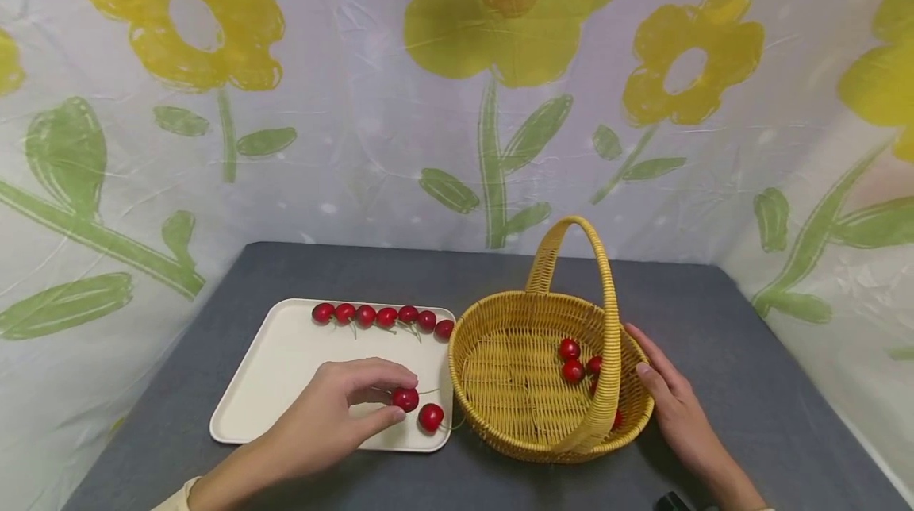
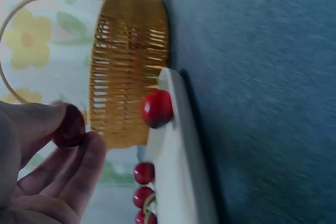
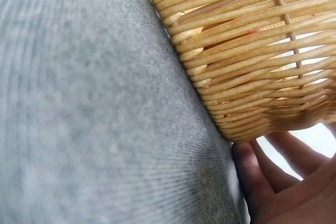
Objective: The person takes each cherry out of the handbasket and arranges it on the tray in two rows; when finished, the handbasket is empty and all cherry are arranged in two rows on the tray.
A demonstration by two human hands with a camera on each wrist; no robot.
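Note:
My left hand (image 1: 336, 408) pinches a red cherry (image 1: 405, 399) between thumb and fingers, over the near right part of the white tray (image 1: 264, 368). A second cherry (image 1: 431, 417) lies at the tray's near right corner, its stem reaching past the rim. In the left wrist view the held cherry (image 2: 70, 126) appears dark between the fingertips. My right hand (image 1: 678, 408) rests against the right side of the yellow wicker basket (image 1: 500, 320), fingers fairly straight along its outer wall. Several cherries (image 1: 573, 371) lie in the basket's right part, some hidden behind the handle.
A row of several cherries (image 1: 366, 316) with stems lines the tray's far edge. The basket's tall arched handle (image 1: 609, 313) rises beside the right hand. A grey cloth (image 1: 385, 269) covers the table, with a flower-printed curtain (image 1: 343, 138) behind. A small black object (image 1: 671, 501) shows at the near edge.

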